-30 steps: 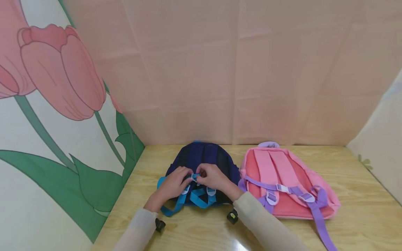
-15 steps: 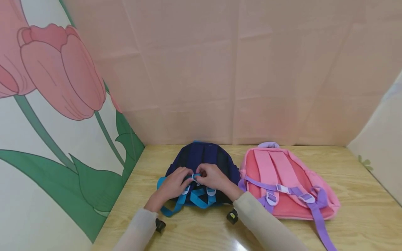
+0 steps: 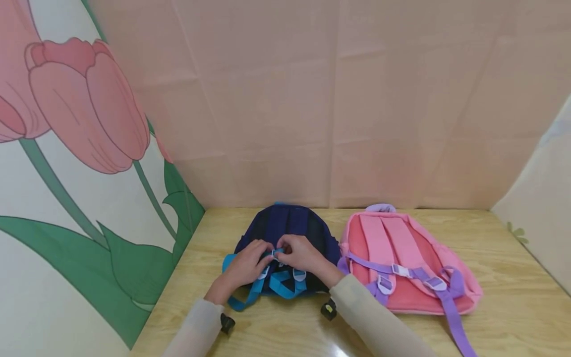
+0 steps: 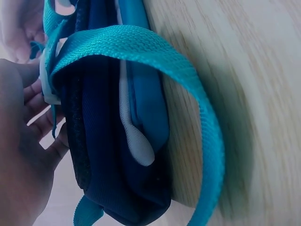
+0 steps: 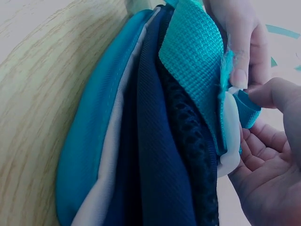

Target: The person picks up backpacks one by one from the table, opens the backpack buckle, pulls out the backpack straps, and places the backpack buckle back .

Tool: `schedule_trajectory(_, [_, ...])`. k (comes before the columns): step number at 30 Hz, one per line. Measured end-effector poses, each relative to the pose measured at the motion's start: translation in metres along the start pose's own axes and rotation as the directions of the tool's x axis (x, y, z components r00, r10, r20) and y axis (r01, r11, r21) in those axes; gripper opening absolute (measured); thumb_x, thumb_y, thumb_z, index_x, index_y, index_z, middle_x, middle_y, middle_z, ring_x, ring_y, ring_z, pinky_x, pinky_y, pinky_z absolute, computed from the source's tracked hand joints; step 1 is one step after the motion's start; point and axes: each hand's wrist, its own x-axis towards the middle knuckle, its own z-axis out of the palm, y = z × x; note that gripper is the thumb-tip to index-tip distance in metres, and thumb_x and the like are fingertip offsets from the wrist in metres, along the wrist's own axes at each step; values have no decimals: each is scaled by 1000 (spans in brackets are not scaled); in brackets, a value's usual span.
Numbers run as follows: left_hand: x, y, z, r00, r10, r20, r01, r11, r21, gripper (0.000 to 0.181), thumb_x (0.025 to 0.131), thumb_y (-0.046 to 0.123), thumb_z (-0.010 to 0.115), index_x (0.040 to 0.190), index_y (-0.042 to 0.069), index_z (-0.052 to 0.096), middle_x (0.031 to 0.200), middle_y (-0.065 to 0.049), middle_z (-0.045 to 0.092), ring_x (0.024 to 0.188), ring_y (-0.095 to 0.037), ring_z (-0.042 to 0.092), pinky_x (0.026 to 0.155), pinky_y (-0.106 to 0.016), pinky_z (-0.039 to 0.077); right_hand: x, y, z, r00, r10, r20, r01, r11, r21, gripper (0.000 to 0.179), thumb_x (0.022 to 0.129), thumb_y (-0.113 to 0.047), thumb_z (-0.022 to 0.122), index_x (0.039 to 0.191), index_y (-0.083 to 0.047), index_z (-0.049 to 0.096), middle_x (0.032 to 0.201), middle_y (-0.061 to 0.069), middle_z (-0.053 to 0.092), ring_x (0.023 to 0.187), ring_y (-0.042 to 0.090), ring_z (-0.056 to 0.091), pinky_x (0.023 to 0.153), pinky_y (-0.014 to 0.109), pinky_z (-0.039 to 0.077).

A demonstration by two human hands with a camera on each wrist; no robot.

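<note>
A navy backpack lies with its strap side up on the table. Over its middle, my left hand and right hand meet, fingertips almost touching. Between them sits a small white buckle on turquoise webbing, mostly hidden by fingers. The left thumb and finger pinch the buckle's side. In the right wrist view, my right hand pinches a turquoise strap with thumb and finger. Beside it, a white strap adjuster rests along the pack's edge. Loose turquoise strap ends hang toward the front.
A pink backpack with purple straps and white buckles lies close on the right, touching the navy one. One purple strap trails to the table's front. A pinkish cloth backdrop rises behind the wooden table; a tulip-printed panel stands left.
The head view has tilted up very slightly. Both hands keep the same pose at the buckle, and the backpacks stay in place.
</note>
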Motion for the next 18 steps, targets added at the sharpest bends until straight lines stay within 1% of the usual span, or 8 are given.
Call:
schedule_trajectory(8, [1,1,-1,1000,6,-2,-6,1000,-18,20,106,27,56,120,15,63,115,3,64,106,-14,57,94,-35,51,-1,2,-1,1000,-3,-19,3,1000,-10,7,92,-15,71,93,-13,64,80,-4,61,68,10,56,61,25,49])
schedule_trajectory(15, [2,5,-2,999,-29,32,30,1000,-7,24,106,29,54,123,14,63,118,2,66,107,-15,57,95,-36,51,-4,5,0,1000,1,-24,-1,1000,-10,7,90,-15,70,94,-13,64,78,-5,61,68,9,56,62,24,49])
schedule_trajectory(18, [2,6,-3,999,-32,35,32,999,-9,24,106,29,55,123,14,63,118,1,65,107,-14,58,95,-36,51,-3,5,0,1000,-8,-17,8,1000,-4,8,91,-15,70,97,-12,65,80,-5,62,69,9,56,64,24,50])
